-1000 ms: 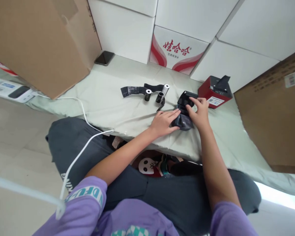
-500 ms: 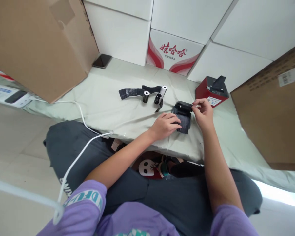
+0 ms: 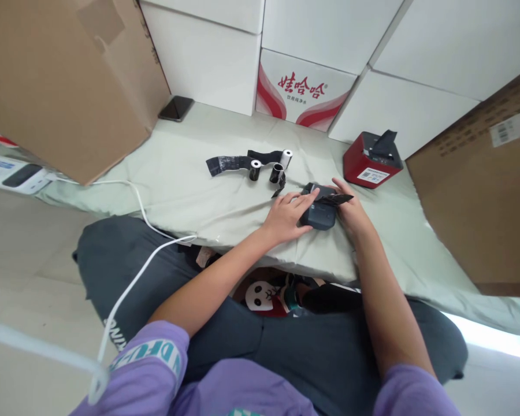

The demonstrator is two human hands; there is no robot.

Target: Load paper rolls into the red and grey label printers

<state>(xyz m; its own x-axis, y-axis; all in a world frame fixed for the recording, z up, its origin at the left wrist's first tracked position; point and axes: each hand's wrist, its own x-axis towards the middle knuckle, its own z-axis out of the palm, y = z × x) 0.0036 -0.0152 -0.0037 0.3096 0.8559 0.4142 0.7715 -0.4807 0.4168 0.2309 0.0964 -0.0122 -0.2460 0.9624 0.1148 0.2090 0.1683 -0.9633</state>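
A small dark label printer [image 3: 321, 218] lies on the cloth-covered table with its lid down, and a black strip [image 3: 338, 199] sticks out of its top toward the right. My left hand [image 3: 289, 218] grips the printer's left side, fingers over its top and thumb by the front edge. On the opposite side my right hand [image 3: 351, 211] is wrapped against the printer, its fingers partly hidden behind the strip. Left of the printer stand small paper rolls: a black roll [image 3: 254, 171], a second black roll [image 3: 276, 173] and a white-sided roll [image 3: 286, 158], with black tails trailing.
Behind the right hand stands a red printer [image 3: 366, 164] with a black strip on top. A phone [image 3: 176, 108] lies near the brown carton [image 3: 65, 81] at left. White boxes [image 3: 303, 89] line the back; another carton [image 3: 481, 190] stands right. A white cable [image 3: 134, 277] hangs at left.
The printer's lid has gone from open to shut, and the black strip now protrudes from its top. My right hand has moved from the lid down to the printer's right side.
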